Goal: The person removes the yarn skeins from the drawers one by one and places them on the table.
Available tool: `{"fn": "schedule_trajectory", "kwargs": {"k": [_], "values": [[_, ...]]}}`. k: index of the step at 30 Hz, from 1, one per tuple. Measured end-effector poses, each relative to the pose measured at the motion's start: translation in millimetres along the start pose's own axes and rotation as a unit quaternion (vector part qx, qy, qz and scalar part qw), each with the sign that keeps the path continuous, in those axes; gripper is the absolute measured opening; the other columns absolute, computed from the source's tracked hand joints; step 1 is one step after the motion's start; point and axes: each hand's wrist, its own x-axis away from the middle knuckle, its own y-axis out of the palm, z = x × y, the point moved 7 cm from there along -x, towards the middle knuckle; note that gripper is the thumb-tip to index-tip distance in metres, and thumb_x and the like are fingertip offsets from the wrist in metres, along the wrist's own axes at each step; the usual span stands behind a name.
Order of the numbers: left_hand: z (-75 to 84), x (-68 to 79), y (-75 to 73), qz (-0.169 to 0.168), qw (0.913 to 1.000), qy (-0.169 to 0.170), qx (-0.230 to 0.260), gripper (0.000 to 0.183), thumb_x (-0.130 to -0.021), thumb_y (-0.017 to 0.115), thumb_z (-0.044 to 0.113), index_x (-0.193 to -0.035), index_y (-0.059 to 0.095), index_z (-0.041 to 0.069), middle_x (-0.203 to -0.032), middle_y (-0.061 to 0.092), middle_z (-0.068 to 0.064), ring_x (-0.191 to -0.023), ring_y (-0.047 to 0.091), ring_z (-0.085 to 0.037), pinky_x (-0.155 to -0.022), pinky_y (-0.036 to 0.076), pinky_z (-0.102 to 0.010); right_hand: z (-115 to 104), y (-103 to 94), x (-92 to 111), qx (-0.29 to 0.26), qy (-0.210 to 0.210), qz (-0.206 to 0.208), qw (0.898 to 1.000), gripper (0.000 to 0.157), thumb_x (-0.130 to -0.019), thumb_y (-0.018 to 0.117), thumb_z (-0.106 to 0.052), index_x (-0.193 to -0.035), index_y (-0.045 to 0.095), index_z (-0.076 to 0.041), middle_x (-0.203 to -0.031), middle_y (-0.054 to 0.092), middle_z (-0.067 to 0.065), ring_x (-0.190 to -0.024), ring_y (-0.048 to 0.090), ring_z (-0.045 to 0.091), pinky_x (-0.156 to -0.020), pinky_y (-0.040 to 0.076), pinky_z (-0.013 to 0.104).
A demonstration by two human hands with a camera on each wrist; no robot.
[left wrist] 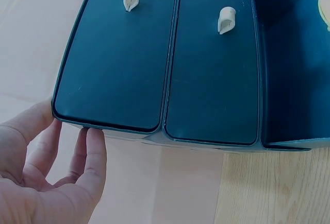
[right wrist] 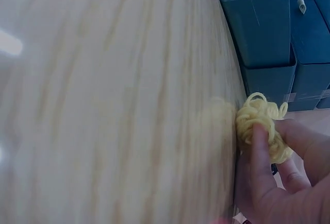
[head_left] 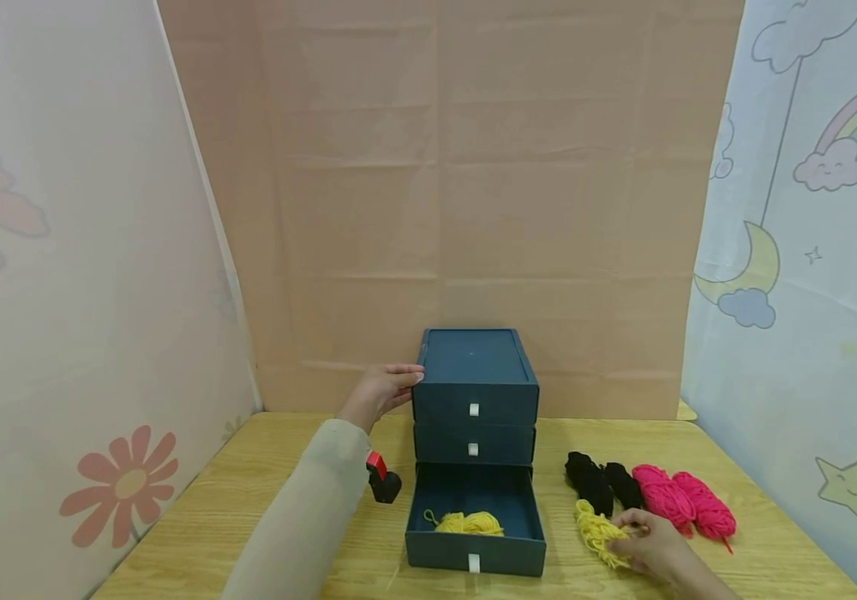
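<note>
A dark blue drawer unit (head_left: pixel 475 403) with white pull tabs stands on the table, its bottom drawer (head_left: pixel 436 550) pulled out. One bundle of yellow yarn (head_left: pixel 469 523) lies inside that drawer. My left hand (head_left: pixel 379 392) rests on the unit's upper left edge; in the left wrist view its fingertips (left wrist: pixel 95 136) touch the side near the front corner. To the right of the drawer, my right hand (head_left: pixel 654 546) pinches a second bundle of yellow yarn (head_left: pixel 595 533) between thumb and fingers. The right wrist view shows loops of this yarn (right wrist: pixel 252 116) sticking out past the fingers.
Black yarn bundles (head_left: pixel 589 482) and pink yarn bundles (head_left: pixel 702 504) lie on the wooden table (head_left: pixel 248 492) just beyond my right hand. A brown sheet (head_left: pixel 548 208) hangs behind the drawer unit. Patterned white sheets (head_left: pixel 796 350) close off both sides.
</note>
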Motion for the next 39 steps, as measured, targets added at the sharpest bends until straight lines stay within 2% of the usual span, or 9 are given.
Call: {"fn": "schedule_trajectory", "kwargs": {"k": [5, 12, 16, 24, 27, 34, 39], "values": [[0.4, 0.1, 0.1, -0.001, 1.0000, 0.001, 0.001, 0.022, -0.093, 0.065, 0.015, -0.113, 0.072, 0.009, -0.121, 0.065, -0.010, -0.102, 0.062, -0.021, -0.101, 0.049, -0.037, -0.1, 1.3, 2.5, -0.019, 0.006, -0.027, 0.999, 0.025, -0.079, 0.076, -0.005, -0.098, 0.060, -0.001, -0.076, 0.056, 0.001, -0.065, 0.051, 0.012, -0.055, 0.048, 0.023], [0.2, -1.3, 1.1, 0.001, 1.0000, -0.002, 0.004, 0.023, -0.092, 0.066, 0.015, -0.113, 0.072, 0.008, -0.117, 0.066, -0.009, -0.095, 0.061, -0.020, -0.100, 0.050, -0.037, 2.5, 5.1, 4.4, -0.082, 0.022, -0.080, 0.993, 0.026, -0.081, 0.075, -0.002, -0.100, 0.058, -0.001, -0.075, 0.059, 0.002, -0.060, 0.055, 0.010, -0.062, 0.058, 0.028], [-0.4, -3.0, 1.4, 0.003, 0.9999, -0.004, 0.010, 0.023, -0.092, 0.067, 0.014, -0.113, 0.072, 0.008, -0.116, 0.066, -0.009, -0.091, 0.060, -0.019, -0.101, 0.049, -0.037, 4.7, 6.3, 4.0, -0.082, 0.035, -0.075, 0.993, 0.029, -0.080, 0.075, -0.003, -0.102, 0.057, -0.001, -0.075, 0.061, 0.002, -0.056, 0.054, 0.009, -0.062, 0.058, 0.028], [-0.3, -3.0, 0.6, 0.005, 1.0000, -0.003, 0.008, 0.022, -0.092, 0.066, 0.014, -0.113, 0.072, 0.008, -0.116, 0.065, -0.009, -0.090, 0.059, -0.019, -0.100, 0.050, -0.037, 4.6, 8.1, 1.9, -0.057, 0.071, -0.023, 0.996, 0.039, -0.079, 0.079, -0.006, -0.108, 0.054, 0.000, -0.089, 0.060, 0.011, -0.068, 0.058, 0.016, -0.066, 0.059, 0.033], [0.1, -2.4, 0.4, 0.004, 1.0000, -0.003, 0.005, 0.022, -0.092, 0.066, 0.014, -0.113, 0.072, 0.008, -0.116, 0.065, -0.009, -0.091, 0.060, -0.019, -0.100, 0.050, -0.036, 4.5, 8.3, 1.8, -0.051, 0.074, -0.018, 0.996, 0.042, -0.079, 0.079, -0.008, -0.110, 0.053, 0.000, -0.091, 0.059, 0.013, -0.069, 0.057, 0.016, -0.065, 0.059, 0.033], [0.1, -1.3, -0.1, 0.004, 1.0000, -0.003, 0.002, 0.023, -0.092, 0.066, 0.015, -0.113, 0.072, 0.008, -0.117, 0.065, -0.009, -0.093, 0.060, -0.020, -0.100, 0.050, -0.036, 3.5, 8.7, 3.2, -0.061, 0.064, -0.043, 0.995, 0.044, -0.079, 0.080, -0.011, -0.112, 0.052, 0.000, -0.091, 0.058, 0.011, -0.068, 0.055, 0.014, -0.065, 0.058, 0.032], [0.4, -1.3, 0.4, 0.005, 1.0000, -0.007, 0.006, 0.023, -0.092, 0.067, 0.015, -0.113, 0.072, 0.009, -0.118, 0.065, -0.009, -0.094, 0.059, -0.020, -0.099, 0.050, -0.035, 2.5, 7.0, 5.3, -0.081, 0.057, -0.070, 0.993, 0.043, -0.082, 0.077, -0.014, -0.115, 0.053, -0.002, -0.090, 0.059, 0.007, -0.065, 0.047, 0.012, -0.063, 0.054, 0.030]]}}
